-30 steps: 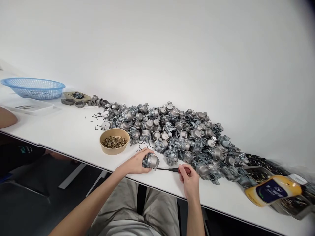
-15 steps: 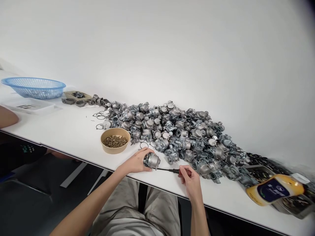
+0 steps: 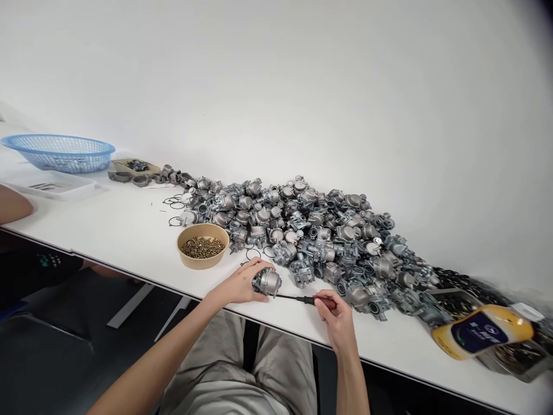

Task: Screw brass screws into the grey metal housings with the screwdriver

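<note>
We are sitting at a long white table (image 3: 108,230) that is running along a pale wall (image 3: 302,86). Across its middle, a broad pile of grey metal parts (image 3: 302,225) is spreading out. Toward the far left, a blue basket (image 3: 64,153) is standing behind a shallow white tray (image 3: 84,189), and another person's arm (image 3: 12,204) is resting at the left edge. On the right, a yellow bottle (image 3: 484,333) with a dark label is lying on its side, partly over a container (image 3: 525,374) of small dark pieces.

Nearer to us, a round tan bowl (image 3: 202,262) is standing left of the pile and holding many small brass-coloured screws (image 3: 201,248). Our right hand (image 3: 339,323) is gripping a screwdriver (image 3: 326,302) by its red handle, fingers closed around it, and its shaft is pointing left. Our left hand (image 3: 242,284) is clasping one metal part (image 3: 268,282) near the table's front edge, between the bowl and the screwdriver handle, and the shaft is reaching its lower end; we cannot tell whether the tip is touching. Thin black rings (image 3: 253,249) are lying just beyond this hand.
</note>
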The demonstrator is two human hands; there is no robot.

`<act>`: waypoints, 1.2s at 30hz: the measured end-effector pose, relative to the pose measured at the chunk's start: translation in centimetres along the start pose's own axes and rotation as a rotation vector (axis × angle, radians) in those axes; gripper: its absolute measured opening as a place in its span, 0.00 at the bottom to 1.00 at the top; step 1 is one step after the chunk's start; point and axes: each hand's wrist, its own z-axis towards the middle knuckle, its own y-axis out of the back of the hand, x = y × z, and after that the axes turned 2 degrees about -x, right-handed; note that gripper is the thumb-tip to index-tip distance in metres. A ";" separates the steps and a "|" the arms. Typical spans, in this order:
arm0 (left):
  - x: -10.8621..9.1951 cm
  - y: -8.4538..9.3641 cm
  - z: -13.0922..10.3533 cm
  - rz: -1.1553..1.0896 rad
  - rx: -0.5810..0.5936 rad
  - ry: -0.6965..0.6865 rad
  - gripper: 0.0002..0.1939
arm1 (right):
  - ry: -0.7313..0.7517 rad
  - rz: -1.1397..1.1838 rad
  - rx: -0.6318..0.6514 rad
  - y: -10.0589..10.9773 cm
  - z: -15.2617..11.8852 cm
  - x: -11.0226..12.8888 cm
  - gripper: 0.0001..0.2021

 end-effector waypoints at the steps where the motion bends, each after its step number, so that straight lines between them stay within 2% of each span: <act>1: 0.0 -0.1 0.0 0.002 -0.007 0.005 0.35 | 0.000 -0.013 -0.001 -0.1 0.0 0.0 0.15; 7: -0.1 -0.4 -0.2 0.026 -0.025 0.074 0.34 | 0.018 -0.065 0.022 -0.1 -0.1 0.1 0.14; 12: -0.1 -0.6 -0.2 0.047 -0.046 0.085 0.37 | 0.031 0.078 0.072 0.3 -0.3 -0.1 0.15; 17: -0.3 -0.5 -0.2 0.049 -0.052 0.101 0.36 | -0.007 0.169 0.025 -0.1 -0.2 0.2 0.15; 24: -0.9 -0.1 -0.1 0.023 -0.070 0.052 0.32 | -0.060 0.042 -0.044 -0.8 -0.1 -0.1 0.18; 28: -0.9 0.0 0.0 0.006 -0.077 0.030 0.31 | 0.001 0.012 0.038 -0.3 -0.2 -0.3 0.14; 31: -0.8 0.0 0.0 -0.001 -0.065 0.027 0.32 | 0.005 0.044 0.088 -0.2 -0.2 0.0 0.16; 36: -0.5 0.0 -0.1 -0.004 -0.037 0.049 0.33 | -0.077 -0.019 -0.020 -0.8 -0.1 0.4 0.18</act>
